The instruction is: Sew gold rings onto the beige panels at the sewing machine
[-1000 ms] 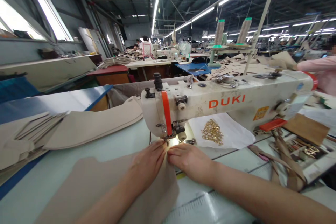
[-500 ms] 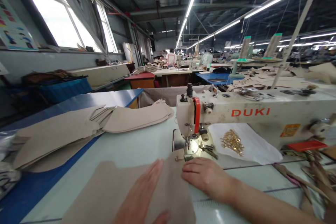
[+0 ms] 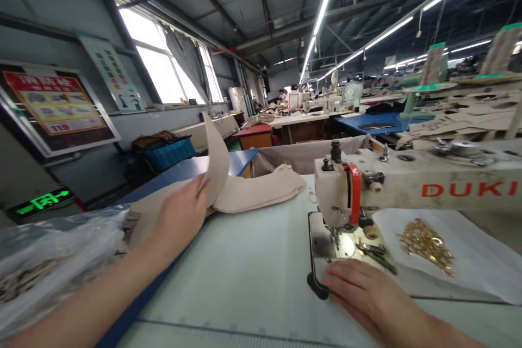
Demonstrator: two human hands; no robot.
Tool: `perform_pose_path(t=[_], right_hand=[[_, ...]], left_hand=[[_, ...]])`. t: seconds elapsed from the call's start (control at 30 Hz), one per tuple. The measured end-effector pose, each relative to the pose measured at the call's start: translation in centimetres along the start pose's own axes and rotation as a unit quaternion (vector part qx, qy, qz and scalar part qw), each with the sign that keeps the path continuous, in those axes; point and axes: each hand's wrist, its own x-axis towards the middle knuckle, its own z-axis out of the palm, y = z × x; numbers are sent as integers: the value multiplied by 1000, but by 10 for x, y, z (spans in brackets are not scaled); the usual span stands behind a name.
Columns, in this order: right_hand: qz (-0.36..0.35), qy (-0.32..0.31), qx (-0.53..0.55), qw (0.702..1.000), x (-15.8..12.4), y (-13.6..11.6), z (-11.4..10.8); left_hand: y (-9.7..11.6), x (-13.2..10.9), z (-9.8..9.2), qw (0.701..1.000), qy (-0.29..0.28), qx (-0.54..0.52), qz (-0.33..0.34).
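My left hand [image 3: 185, 209] is closed on the edge of a beige cut panel [image 3: 218, 155], which bends upright above the stacked pieces on the left. Its fingers are slightly blurred. Under and beside it lie beige cut panels [image 3: 256, 190] in overlapping stacks. My right hand [image 3: 362, 288] rests on the bed of the white sewing machine [image 3: 334, 190], just in front of the needle plate [image 3: 346, 244]. Its fingers lie extended close together, with nothing visible in them; the thumb is hidden.
Gold metal fittings [image 3: 426, 244] lie heaped on a white sheet [image 3: 473, 261] right of the needle. A clear plastic bag [image 3: 61, 261] with contents sits at the left. Behind it runs a blue-edged table [image 3: 240, 160]. Thread cones [image 3: 432, 68] stand at the back right.
My left hand has moved from the machine bed to the stacks at the left, where it grips a panel. The panel that lay before the needle is gone from there. The view has turned left.
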Motion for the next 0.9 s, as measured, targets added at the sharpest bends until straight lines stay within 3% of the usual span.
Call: perform_pose_path(t=[0.07, 0.13, 0.3, 0.4, 0.5, 0.63, 0.77, 0.9], right_hand=[[8, 15, -4, 1000, 0, 3, 2], [11, 25, -9, 1000, -1, 7, 5], [-14, 28, -18, 999, -8, 18, 18], [-23, 18, -12, 1000, -11, 22, 24], [-23, 12, -10, 1000, -10, 23, 24], [-21, 17, -12, 1000, -7, 19, 19], [-11, 5, -7, 1000, -5, 15, 14], [-2, 14, 5, 1000, -5, 11, 13]], left_hand=[[19, 33, 20, 999, -25, -14, 32], [34, 46, 56, 997, -61, -23, 51], [53, 31, 154, 990, -138, -12, 14], [52, 16, 181, 988, -153, -6, 10], [46, 5, 174, 989, -148, -1, 26], [19, -6, 137, 994, -102, 15, 47], [-40, -13, 100, 996, -61, 55, -25], [-97, -20, 75, 989, -111, 58, -79]])
